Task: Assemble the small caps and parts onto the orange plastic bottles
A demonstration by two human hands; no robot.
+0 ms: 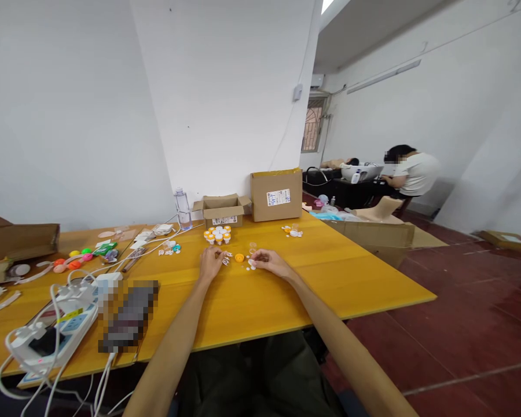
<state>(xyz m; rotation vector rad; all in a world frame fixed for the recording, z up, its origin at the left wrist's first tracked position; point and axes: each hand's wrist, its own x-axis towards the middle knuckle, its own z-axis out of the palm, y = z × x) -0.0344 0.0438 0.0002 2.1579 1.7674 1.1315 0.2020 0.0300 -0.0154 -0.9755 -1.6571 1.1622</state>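
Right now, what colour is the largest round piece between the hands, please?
The round piece is yellow-orange; head view.

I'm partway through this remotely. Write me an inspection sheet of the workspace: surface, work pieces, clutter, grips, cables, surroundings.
Surface: yellow table, front edge near the person.
Work pieces: orange round piece between the grips; small white pieces beside the right one; orange-and-white cluster behind the left one.
Clutter: open carton, taller carton and clear bottle at the back; bright-coloured pieces at left.
Grips: left grip and right grip have fingertips at small pieces; exact hold too small to tell.
Cables: white cables around a power strip at left, apart from both grips.
Surroundings: red floor; another person bent forward, far right.
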